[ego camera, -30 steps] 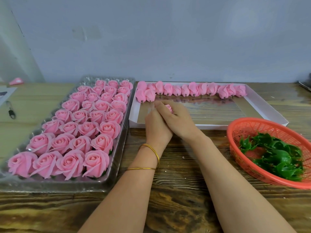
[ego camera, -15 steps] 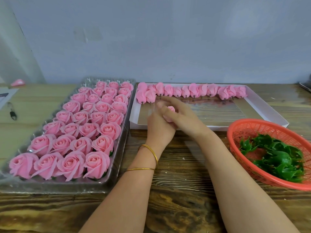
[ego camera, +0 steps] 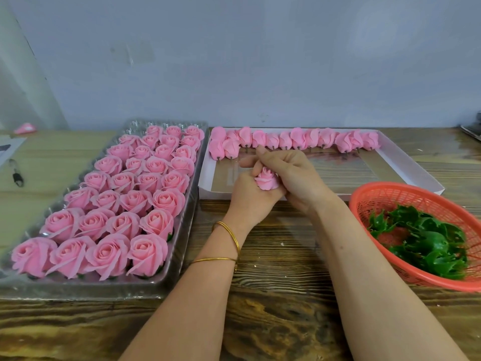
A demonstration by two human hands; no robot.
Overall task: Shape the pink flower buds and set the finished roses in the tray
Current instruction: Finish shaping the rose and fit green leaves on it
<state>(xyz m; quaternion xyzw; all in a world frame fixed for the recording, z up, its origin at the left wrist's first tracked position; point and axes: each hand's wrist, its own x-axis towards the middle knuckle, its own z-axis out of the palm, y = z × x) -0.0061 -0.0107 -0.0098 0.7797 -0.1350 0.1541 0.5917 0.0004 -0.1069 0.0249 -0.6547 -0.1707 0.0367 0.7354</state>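
I note the pink bud (ego camera: 266, 179) held between both hands over the white box's (ego camera: 205, 178) near edge. Left hand (ego camera: 250, 201) and right hand (ego camera: 294, 178) fingers curl round it. The tray (ego camera: 179, 251) of roses lies left.

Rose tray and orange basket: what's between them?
In the head view: wooden table crossed by both forearms, with the left hand and right hand holding a pink bud; the white box lies farther back.
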